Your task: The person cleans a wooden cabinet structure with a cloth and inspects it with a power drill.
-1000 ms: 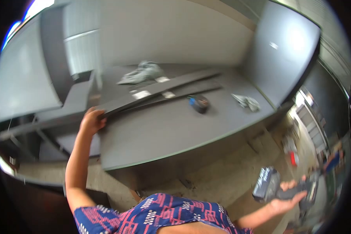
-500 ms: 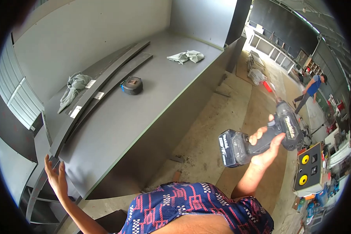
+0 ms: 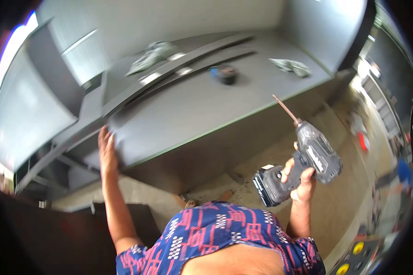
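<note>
My right hand is wrapped round the grip of a black cordless impact driver. A long copper-coloured bit juts up from its nose, and the battery is on the lower left. My left hand has its fingers stretched out at the left end of a wide grey panel with a green front edge. Just above those fingertips, long curved dark strips with white labels lie on the panel. A tape measure rests behind them to the right.
One crumpled cloth lies beyond the strips, another near the panel's right end. An upright grey panel stands there. Curved framework is at left. A speaker with yellow cones stands lower right; a blurred blue figure is at far right.
The view has swung right, so the panel and strips appear farther right. My right hand still holds the driver, whose bit now points up and left; my left hand remains at the panel's left end.
</note>
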`<action>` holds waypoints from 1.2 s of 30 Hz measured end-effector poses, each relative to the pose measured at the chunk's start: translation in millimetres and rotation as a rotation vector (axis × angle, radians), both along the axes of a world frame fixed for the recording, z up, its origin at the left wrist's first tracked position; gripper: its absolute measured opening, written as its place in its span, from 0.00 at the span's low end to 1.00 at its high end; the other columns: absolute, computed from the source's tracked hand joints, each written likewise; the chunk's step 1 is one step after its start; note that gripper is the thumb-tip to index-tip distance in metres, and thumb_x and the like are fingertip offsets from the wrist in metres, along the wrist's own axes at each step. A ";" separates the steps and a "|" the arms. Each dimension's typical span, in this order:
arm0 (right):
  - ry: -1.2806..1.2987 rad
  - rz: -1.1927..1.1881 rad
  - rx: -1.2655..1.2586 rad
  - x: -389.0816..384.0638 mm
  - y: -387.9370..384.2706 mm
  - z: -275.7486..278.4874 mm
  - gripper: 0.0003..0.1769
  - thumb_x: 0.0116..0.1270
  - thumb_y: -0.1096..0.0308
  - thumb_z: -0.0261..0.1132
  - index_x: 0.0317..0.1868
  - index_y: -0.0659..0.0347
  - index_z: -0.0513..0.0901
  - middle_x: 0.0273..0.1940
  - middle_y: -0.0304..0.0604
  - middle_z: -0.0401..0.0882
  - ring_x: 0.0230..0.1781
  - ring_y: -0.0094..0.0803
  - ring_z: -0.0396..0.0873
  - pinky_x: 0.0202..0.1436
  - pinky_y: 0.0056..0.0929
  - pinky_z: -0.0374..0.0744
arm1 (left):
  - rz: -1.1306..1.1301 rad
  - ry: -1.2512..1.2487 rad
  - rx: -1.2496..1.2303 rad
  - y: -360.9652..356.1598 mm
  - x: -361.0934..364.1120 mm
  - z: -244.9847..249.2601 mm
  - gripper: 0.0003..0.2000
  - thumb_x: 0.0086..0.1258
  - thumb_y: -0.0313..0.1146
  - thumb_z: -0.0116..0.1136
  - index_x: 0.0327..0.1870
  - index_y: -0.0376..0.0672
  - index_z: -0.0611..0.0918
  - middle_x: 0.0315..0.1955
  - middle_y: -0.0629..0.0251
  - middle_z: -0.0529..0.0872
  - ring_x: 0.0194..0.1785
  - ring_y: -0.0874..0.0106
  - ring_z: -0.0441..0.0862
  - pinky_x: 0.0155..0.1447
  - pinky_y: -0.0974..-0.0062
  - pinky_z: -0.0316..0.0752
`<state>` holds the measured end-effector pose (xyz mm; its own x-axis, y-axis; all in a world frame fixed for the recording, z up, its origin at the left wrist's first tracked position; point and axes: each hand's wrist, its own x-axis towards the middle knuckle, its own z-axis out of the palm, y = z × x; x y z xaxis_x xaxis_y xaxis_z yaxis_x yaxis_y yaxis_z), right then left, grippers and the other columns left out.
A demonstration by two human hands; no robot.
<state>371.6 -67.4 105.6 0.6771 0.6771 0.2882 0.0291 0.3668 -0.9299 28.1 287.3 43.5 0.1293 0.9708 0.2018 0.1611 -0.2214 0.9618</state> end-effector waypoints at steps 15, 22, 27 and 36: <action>-0.181 0.977 -0.324 -61.7 108.6 -13.1 0.09 0.64 0.65 0.66 0.36 0.61 0.77 0.28 0.34 0.75 0.28 0.21 0.73 0.34 0.26 0.73 | -0.218 -0.857 -0.142 -15.1 0.2 -34.4 0.30 0.77 0.47 0.36 0.74 0.44 0.50 0.73 0.52 0.54 0.73 0.59 0.56 0.73 0.63 0.54; -0.037 1.125 -0.424 -98.2 134.2 0.4 0.10 0.62 0.71 0.66 0.42 0.63 0.77 0.28 0.33 0.77 0.26 0.20 0.75 0.31 0.23 0.75 | -0.232 -0.986 -0.197 -22.7 7.2 -22.8 0.30 0.76 0.49 0.39 0.75 0.48 0.49 0.72 0.56 0.56 0.70 0.61 0.62 0.71 0.63 0.60; -0.075 1.201 -0.429 -100.9 143.9 -14.9 0.17 0.67 0.65 0.61 0.52 0.64 0.71 0.28 0.38 0.74 0.26 0.23 0.72 0.35 0.27 0.75 | -0.203 -0.982 -0.192 -20.2 8.4 -29.3 0.31 0.76 0.48 0.42 0.75 0.49 0.49 0.71 0.57 0.59 0.68 0.62 0.65 0.69 0.64 0.64; -0.082 1.187 -0.454 -109.7 149.9 -11.9 0.26 0.66 0.50 0.64 0.52 0.63 0.71 0.27 0.38 0.73 0.26 0.24 0.71 0.33 0.26 0.74 | -0.151 -0.952 -0.242 -32.7 11.9 -9.4 0.30 0.78 0.49 0.36 0.75 0.45 0.49 0.69 0.59 0.65 0.73 0.68 0.57 0.73 0.71 0.54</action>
